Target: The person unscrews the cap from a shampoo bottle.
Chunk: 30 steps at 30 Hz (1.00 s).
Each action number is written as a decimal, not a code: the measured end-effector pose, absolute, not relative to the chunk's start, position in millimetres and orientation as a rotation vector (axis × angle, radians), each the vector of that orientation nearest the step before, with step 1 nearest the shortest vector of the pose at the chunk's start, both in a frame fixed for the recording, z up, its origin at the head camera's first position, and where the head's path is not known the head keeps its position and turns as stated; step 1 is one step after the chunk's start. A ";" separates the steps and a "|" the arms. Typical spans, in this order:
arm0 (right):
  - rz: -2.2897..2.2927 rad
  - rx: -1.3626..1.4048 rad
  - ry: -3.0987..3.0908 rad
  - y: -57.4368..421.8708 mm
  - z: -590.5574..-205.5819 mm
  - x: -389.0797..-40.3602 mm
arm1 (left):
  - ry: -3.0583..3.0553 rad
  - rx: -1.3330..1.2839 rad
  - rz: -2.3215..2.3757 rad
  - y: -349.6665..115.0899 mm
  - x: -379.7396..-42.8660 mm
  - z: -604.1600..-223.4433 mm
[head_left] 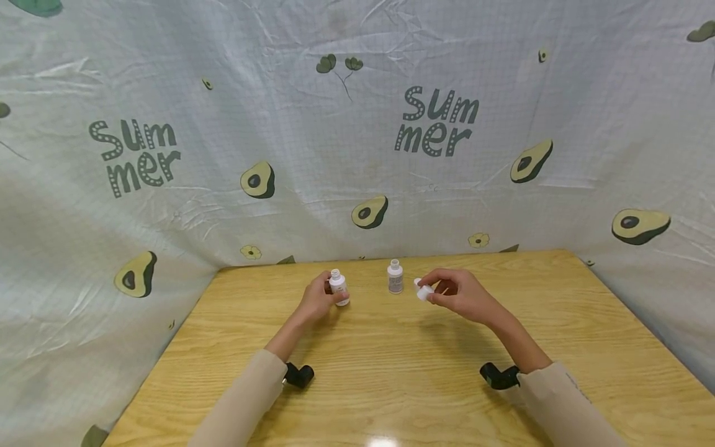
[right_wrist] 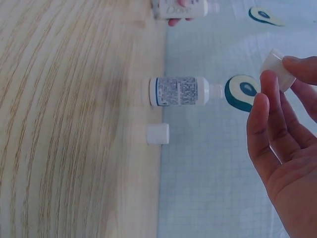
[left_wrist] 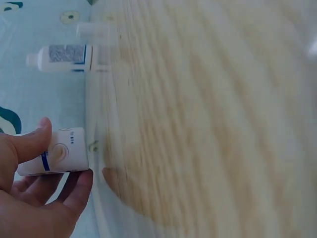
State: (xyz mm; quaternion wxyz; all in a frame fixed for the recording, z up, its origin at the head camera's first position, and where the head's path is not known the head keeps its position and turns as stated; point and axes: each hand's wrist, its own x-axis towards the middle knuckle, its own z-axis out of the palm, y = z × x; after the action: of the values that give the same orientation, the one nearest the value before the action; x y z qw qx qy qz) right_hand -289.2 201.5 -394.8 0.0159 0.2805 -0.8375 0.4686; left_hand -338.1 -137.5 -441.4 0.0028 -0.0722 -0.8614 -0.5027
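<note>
My left hand (head_left: pixel 317 299) grips a small white Dove bottle (head_left: pixel 338 287) around its body, and the bottle's threaded neck is uncovered at the top. The label shows in the left wrist view on this bottle (left_wrist: pixel 62 151). My right hand (head_left: pixel 455 295) pinches a white cap (right_wrist: pixel 277 68) between thumb and fingers, raised over the table. A second white bottle (head_left: pixel 395 277) stands upright between the hands, its neck also bare and a printed text label (right_wrist: pixel 177 91) facing out. Beside it on the table sits another white cap (right_wrist: pixel 158 134), partly behind my right hand in the head view.
The wooden table (head_left: pixel 380 366) ends at the back against a hanging cloth (head_left: pixel 313 124) printed with avocados and lettering. Black wrist camera mounts (head_left: pixel 300 375) stick out inward from both beige sleeves (head_left: pixel 246 388).
</note>
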 end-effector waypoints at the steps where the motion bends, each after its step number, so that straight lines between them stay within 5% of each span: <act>1: 1.454 0.870 -2.608 201.5 -394.7 -289.4 | -2.697 -0.227 -1.565 -138.7 -339.8 -441.5; 30: 1.432 0.703 -2.598 160.9 -412.3 -297.1 | -2.752 -0.192 -1.461 -150.8 -356.7 -441.8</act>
State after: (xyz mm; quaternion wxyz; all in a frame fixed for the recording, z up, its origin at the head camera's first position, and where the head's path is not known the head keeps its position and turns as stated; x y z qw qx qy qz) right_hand -297.1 160.9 -412.3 0.0467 0.2304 -0.8512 0.4692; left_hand -356.7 -150.8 -441.8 0.0100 -0.0615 -0.8816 -0.4680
